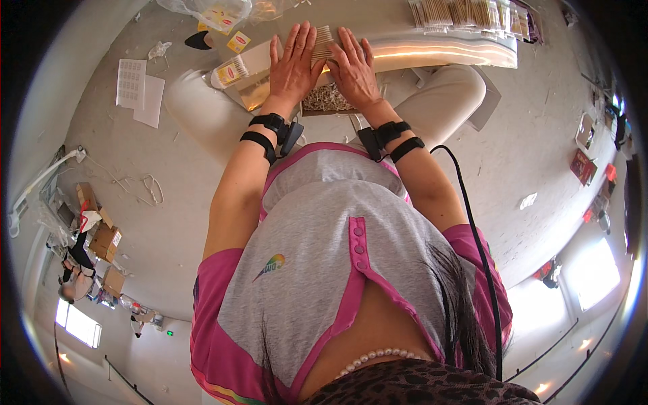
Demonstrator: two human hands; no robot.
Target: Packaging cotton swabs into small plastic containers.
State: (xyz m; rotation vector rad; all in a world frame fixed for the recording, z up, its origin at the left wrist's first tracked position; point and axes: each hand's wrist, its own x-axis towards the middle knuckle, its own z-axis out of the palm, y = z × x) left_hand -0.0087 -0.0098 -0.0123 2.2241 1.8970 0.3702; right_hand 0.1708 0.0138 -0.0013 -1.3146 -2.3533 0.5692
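Flanks stick bundle (323, 42) with straight-fingered, ungripping left hand (293, 69) and right hand (355, 73) on shiny sheet (445, 59), can't tell how firmly; has bagged sticks (462, 15) at upper right, likely done; leaves bundle unbagged

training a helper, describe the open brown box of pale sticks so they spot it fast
Find the shiny, metallic-looking work surface across the picture's top, then the bare left hand and bare right hand side by side. Below them, between the wrists, sits the open brown box. Unlike the clear packets of aligned sticks at top right, its pale sticks lie jumbled.
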